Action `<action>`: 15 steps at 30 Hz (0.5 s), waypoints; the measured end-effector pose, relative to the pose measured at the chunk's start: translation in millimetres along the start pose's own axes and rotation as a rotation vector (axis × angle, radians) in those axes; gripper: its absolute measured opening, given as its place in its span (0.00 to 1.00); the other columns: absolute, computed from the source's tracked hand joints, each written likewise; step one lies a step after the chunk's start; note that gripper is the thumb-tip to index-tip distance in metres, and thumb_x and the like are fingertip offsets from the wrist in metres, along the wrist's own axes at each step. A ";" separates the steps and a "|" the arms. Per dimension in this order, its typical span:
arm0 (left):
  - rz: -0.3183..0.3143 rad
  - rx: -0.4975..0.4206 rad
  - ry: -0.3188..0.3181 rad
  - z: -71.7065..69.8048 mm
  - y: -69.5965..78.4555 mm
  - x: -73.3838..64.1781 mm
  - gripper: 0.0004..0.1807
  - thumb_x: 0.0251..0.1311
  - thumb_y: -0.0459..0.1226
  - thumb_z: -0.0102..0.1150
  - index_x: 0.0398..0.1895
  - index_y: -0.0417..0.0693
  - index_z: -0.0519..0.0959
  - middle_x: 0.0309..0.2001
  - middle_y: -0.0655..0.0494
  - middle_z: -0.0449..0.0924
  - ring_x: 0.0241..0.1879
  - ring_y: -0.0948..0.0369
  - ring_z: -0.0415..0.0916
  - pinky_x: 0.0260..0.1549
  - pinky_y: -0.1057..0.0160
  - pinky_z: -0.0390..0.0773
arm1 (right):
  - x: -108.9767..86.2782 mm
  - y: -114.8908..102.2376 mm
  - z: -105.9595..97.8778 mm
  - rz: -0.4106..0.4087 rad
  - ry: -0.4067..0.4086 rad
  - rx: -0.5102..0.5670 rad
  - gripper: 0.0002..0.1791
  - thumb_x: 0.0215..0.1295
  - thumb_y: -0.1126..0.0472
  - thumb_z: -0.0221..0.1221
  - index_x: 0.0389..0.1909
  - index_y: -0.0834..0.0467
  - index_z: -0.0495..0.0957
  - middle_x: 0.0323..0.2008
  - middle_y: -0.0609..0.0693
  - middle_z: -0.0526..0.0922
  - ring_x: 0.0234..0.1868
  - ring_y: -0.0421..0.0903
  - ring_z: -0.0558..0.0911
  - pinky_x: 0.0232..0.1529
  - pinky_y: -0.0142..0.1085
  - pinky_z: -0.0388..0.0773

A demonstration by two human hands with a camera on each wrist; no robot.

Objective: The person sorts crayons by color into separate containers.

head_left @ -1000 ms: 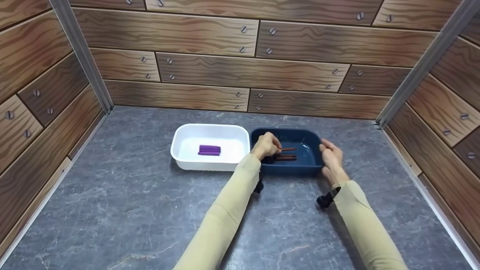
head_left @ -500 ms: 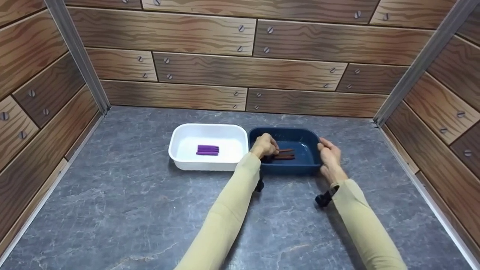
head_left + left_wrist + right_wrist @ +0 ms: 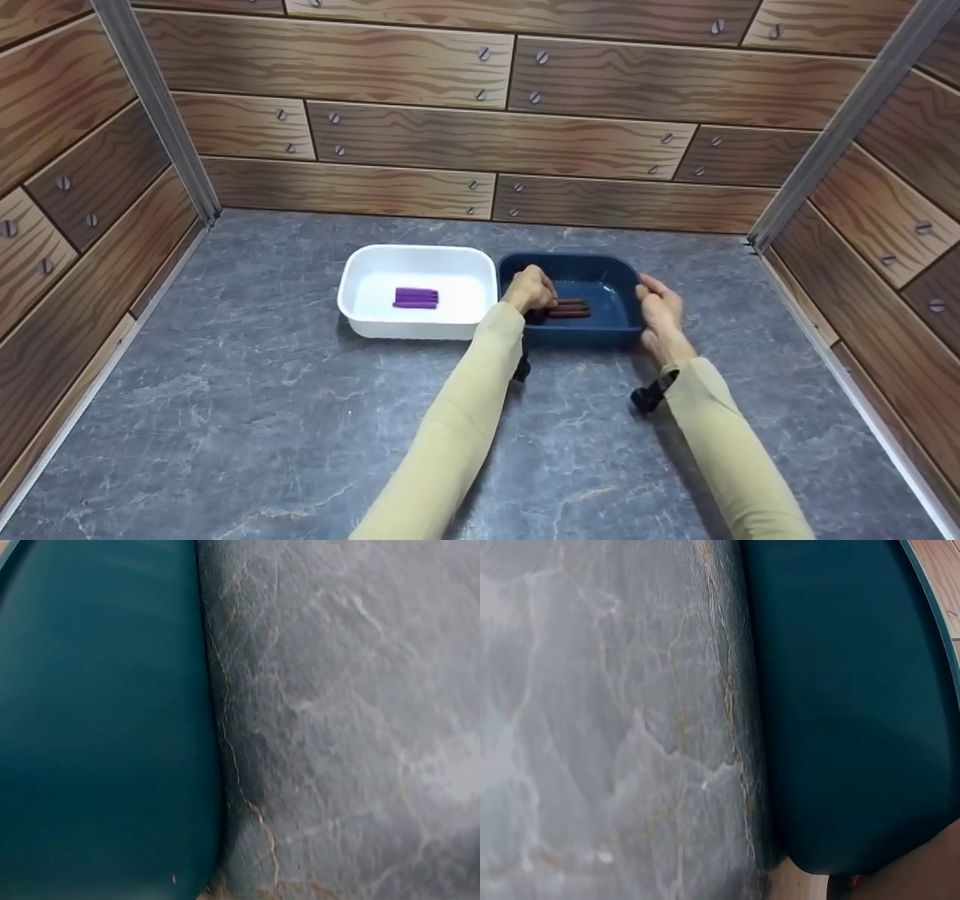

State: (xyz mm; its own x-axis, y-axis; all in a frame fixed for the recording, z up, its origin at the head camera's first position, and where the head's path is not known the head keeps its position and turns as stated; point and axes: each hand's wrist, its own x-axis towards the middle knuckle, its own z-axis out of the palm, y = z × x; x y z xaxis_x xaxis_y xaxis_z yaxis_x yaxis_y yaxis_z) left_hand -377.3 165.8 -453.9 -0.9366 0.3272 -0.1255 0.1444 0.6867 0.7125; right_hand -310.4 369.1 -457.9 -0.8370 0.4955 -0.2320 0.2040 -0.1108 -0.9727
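Note:
In the head view a dark blue tray (image 3: 585, 336) stands on the tabletop, with several thin brown sticks (image 3: 570, 313) side by side on its floor. My left hand (image 3: 529, 289) reaches over the near left side of the tray and pinches the left end of the rearmost brown stick. The fingertips are partly hidden behind the hand. My right hand (image 3: 661, 311) grips the right end of the tray, thumb at the rim and fingers along the outer wall. Both wrist views mostly show the tray's outer wall (image 3: 105, 712) and the tabletop.
A white tray (image 3: 416, 328) stands against the left end of the blue one. Inside it several purple sticks (image 3: 415, 298) lie in a tidy row. Wood-patterned panels (image 3: 420, 135) enclose the grey marbled tabletop (image 3: 225, 420) at the back and both sides.
My left hand has lowered the pinched brown stick from a slight tilt to lie alongside the others. My right hand stays on the tray's end.

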 end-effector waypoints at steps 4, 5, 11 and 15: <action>0.007 -0.001 -0.012 -0.3 -0.2 0.0 0.03 0.54 0.32 0.69 0.30 0.48 0.89 0.42 0.55 0.88 0.50 0.60 0.80 0.55 0.65 0.77 | -0.3 0.4 0.0 -0.001 -0.009 -0.013 0.26 0.75 0.63 0.45 0.73 0.54 0.63 0.74 0.51 0.60 0.68 0.46 0.64 0.67 0.38 0.64; 0.010 -0.004 -0.015 -0.2 -0.3 0.0 0.03 0.54 0.32 0.69 0.30 0.47 0.89 0.42 0.55 0.88 0.50 0.59 0.80 0.55 0.65 0.77 | -0.2 0.6 0.0 -0.001 -0.009 -0.015 0.26 0.75 0.64 0.45 0.73 0.54 0.63 0.75 0.51 0.60 0.69 0.46 0.63 0.68 0.39 0.63; 0.019 -0.013 -0.025 0.2 -1.3 2.6 0.04 0.54 0.32 0.68 0.32 0.46 0.89 0.44 0.54 0.87 0.51 0.59 0.80 0.56 0.65 0.77 | 0.9 0.9 0.4 0.002 -0.004 -0.021 0.26 0.75 0.64 0.44 0.73 0.54 0.62 0.75 0.51 0.59 0.71 0.46 0.62 0.70 0.39 0.61; 0.030 -0.021 -0.039 -1.3 -2.1 3.2 0.04 0.55 0.32 0.68 0.33 0.47 0.89 0.44 0.54 0.87 0.53 0.57 0.79 0.58 0.64 0.75 | 2.7 1.3 0.3 0.003 -0.001 -0.024 0.27 0.75 0.64 0.45 0.73 0.54 0.63 0.75 0.51 0.59 0.70 0.46 0.61 0.69 0.38 0.61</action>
State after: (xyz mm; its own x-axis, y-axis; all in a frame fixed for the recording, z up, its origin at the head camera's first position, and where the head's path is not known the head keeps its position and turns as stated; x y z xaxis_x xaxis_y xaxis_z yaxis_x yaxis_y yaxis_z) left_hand -381.0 164.6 -455.0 -0.9188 0.3725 -0.1303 0.1652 0.6628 0.7303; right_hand -312.6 370.1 -459.8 -0.8368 0.4947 -0.2348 0.2183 -0.0919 -0.9716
